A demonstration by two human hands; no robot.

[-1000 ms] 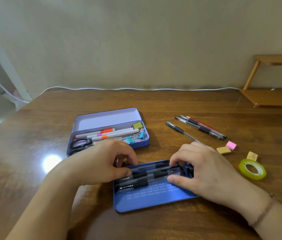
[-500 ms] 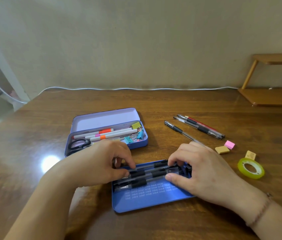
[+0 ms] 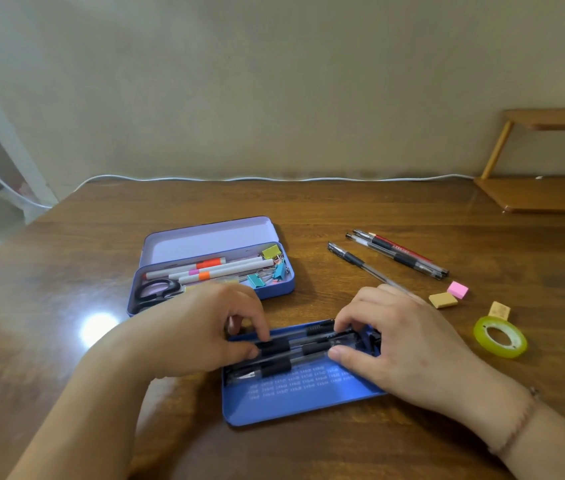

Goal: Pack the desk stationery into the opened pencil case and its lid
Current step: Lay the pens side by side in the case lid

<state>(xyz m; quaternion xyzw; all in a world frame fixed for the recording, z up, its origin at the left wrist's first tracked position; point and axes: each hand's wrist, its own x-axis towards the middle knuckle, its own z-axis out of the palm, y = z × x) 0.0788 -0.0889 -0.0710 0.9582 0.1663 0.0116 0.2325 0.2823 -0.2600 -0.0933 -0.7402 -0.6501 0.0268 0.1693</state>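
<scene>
case (image 3: 211,271): back left on worktop, holds markers, scissors, clips.
left hand (image 3: 201,330): grip pinched on pens (image 3: 294,351), barely moved.
lid (image 3: 301,400): pens now squared along its far edge.
right hand (image 3: 402,344): grip pinching the other pen ends.
loose pens (image 3: 395,254): unpacked.
</scene>
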